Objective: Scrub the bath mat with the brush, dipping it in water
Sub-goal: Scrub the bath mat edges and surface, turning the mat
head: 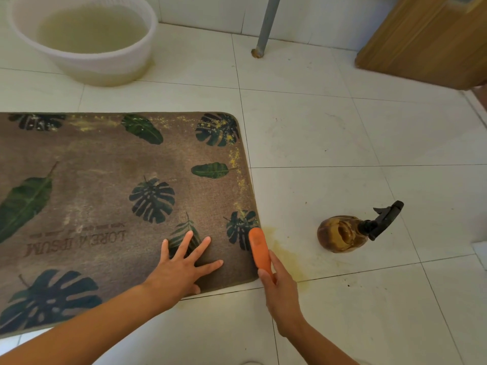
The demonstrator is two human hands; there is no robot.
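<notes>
Right hand (280, 288): gripping the orange brush (259, 250), its head on the mat's right edge.
Left hand (181, 267): flat, fingers spread, pinning the mat.
Bath mat (105, 185): leaf-printed, yellow-speckled.
Spray bottle (342, 233): 3 o'clock, tipped over.
Water basin (87, 40): 11 o'clock.

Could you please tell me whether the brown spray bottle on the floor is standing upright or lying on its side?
Lying on its side: the spray bottle rests on the tiled floor, its black trigger head pointing right.
</notes>
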